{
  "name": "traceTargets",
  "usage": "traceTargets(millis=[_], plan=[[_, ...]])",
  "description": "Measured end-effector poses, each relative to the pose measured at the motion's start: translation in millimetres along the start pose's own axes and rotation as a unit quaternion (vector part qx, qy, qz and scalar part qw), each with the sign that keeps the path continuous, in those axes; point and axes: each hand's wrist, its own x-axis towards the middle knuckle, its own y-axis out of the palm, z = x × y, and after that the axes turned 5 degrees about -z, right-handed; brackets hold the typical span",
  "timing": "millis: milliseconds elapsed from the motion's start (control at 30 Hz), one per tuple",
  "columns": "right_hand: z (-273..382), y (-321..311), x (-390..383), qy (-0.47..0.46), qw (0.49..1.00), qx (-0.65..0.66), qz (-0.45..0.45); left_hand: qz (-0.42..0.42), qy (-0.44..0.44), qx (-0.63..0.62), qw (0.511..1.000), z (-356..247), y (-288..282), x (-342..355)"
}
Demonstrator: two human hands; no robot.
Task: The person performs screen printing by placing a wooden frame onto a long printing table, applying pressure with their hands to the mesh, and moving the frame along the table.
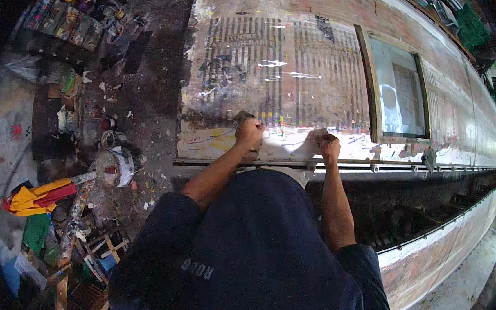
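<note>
My left hand [250, 130] is closed just above the near edge of a long, paint-stained table [325, 56]. A little to its right, my right hand [330, 148] is closed too, over a bright, glossy strip of the same edge. The fingers of both are curled in; whatever they hold, if anything, is too small or hidden to make out. Dark shadows of the hands fall on the tabletop. Beyond my right hand, a wooden screen-printing frame [378, 101] with pale bluish mesh lies flat on the table. The hands do not touch it.
A metal rail [375, 168] with small knobs runs along the table's near edge. Behind it lies a dark gap, then a second long table [425, 268]. At left, the floor holds a paint-smeared bucket [113, 167], yellow and red cloth [41, 197] and several cluttered containers.
</note>
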Motion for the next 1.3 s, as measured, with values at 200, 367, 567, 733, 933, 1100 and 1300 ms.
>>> traceTargets(millis=[200,367,567,733,933,1100,1300], plan=[[-36,7,16,-0.171,0.981,0.088,0.02,0.002,0.066,-0.146,0.987,19,19,12],[23,-18,-25,-0.261,0.964,0.003,-0.043,-0.063,0.109,-0.149,0.981,1,27,15],[113,-46,-97,-0.363,0.925,0.005,-0.11,-0.064,0.131,-0.225,0.963,-58,11,-12],[128,-47,-129,-0.361,0.921,0.111,-0.101,-0.026,0.142,-0.232,0.962,-69,34,-26],[118,-83,-125,-0.145,0.983,0.105,-0.031,0.152,-0.01,-0.44,0.885,-54,9,-41],[152,-115,-125,-0.216,0.952,0.21,0.051,0.186,0.003,-0.449,0.874,-130,-36,-58],[212,-162,-116,-0.329,0.913,0.236,0.043,0.0,0.194,-0.349,0.917,-236,-80,-54]])
